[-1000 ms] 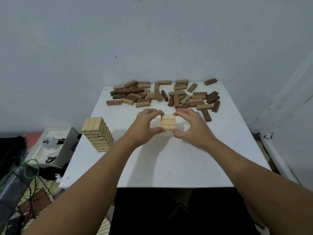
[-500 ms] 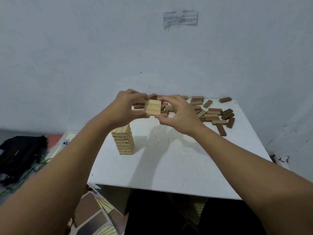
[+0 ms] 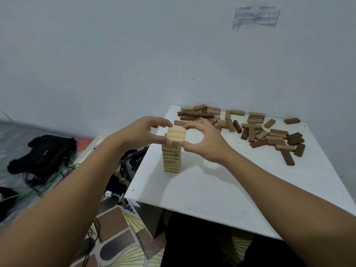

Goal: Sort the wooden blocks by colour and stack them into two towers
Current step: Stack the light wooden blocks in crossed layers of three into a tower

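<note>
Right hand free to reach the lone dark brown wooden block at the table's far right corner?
Probably not yet. The right hand and left hand are pinching a layer of light wooden blocks atop the light tower. The path across the white table to the lone dark brown block looks clear.

A white table (image 3: 221, 189) carries a light wooden block tower (image 3: 172, 158) near its left edge and scattered brown blocks (image 3: 250, 128) along its far side.

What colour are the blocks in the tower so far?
Light, pale wood throughout the tower, seen best in the head view.
</note>
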Tool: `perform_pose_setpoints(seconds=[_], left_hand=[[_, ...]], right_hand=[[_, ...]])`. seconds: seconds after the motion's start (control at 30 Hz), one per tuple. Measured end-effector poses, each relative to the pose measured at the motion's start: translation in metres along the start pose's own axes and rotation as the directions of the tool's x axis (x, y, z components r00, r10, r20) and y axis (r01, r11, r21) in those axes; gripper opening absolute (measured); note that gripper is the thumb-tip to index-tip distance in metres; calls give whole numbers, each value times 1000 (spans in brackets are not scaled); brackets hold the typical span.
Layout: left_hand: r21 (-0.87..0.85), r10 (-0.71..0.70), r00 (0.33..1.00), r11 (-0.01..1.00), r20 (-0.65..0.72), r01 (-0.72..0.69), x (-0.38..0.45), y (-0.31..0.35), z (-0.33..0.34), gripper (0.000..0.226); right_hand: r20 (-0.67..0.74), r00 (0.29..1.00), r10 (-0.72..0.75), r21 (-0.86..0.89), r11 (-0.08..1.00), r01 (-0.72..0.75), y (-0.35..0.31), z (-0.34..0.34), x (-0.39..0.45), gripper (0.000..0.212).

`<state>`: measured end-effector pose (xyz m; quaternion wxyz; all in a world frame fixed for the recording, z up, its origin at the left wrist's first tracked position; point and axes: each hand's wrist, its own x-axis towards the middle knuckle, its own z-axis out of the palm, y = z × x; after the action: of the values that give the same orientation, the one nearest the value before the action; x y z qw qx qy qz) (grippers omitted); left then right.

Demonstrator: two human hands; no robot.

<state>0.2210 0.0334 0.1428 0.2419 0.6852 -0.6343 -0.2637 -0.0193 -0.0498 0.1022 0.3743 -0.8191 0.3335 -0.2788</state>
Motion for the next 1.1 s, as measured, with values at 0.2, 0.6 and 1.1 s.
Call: perform_pose_setpoints(seconds=[0.2, 0.6, 1.1], left_hand=[[-32, -23, 998, 999, 52, 25, 2, -15, -1, 54], [-142, -40, 998, 989, 52, 47, 1, -23, 4, 53], [-313, -77, 996, 946, 48, 88, -10, -26, 5, 71]], right_hand=[[35, 999, 27, -5, 1000, -27, 4, 10, 3, 43], [44, 998, 46, -16, 999, -45, 9, 17, 4, 48], [35, 999, 30, 52, 998, -32, 11, 18, -2, 59]])
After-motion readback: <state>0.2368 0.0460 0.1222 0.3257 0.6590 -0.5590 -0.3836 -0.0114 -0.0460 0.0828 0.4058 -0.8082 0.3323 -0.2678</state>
